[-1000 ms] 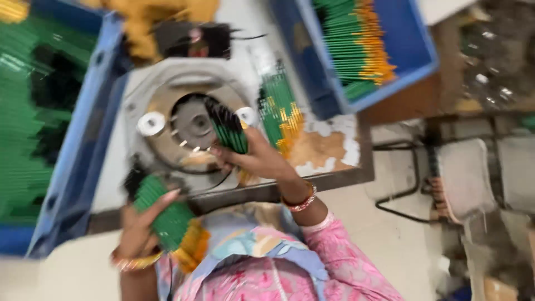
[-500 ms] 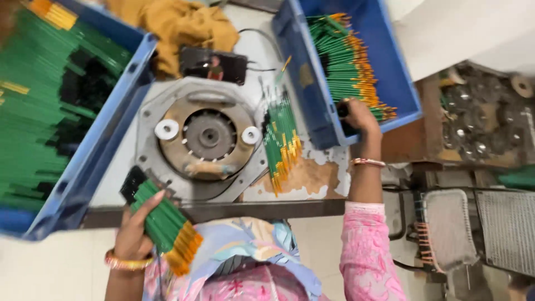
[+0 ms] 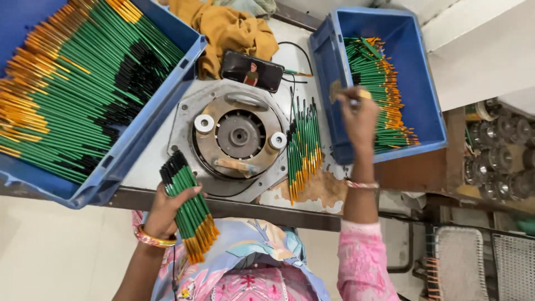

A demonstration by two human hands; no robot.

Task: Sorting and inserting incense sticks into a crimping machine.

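Far left, a blue crate (image 3: 111,173) lies packed with green brushes laid slantwise. The left hand (image 3: 167,209) has its fingers clenched round a bundle of green brushes (image 3: 189,214), long axis running near-right to far-left, bristles far. Centre table (image 3: 312,192): a round metal fixture (image 3: 237,136), with loose brushes (image 3: 304,147) just right of it. The right hand (image 3: 356,114), fingers pinched on a gold-ferruled brush (image 3: 359,96), hangs at the rim of the right blue bin (image 3: 429,83) holding more brushes.
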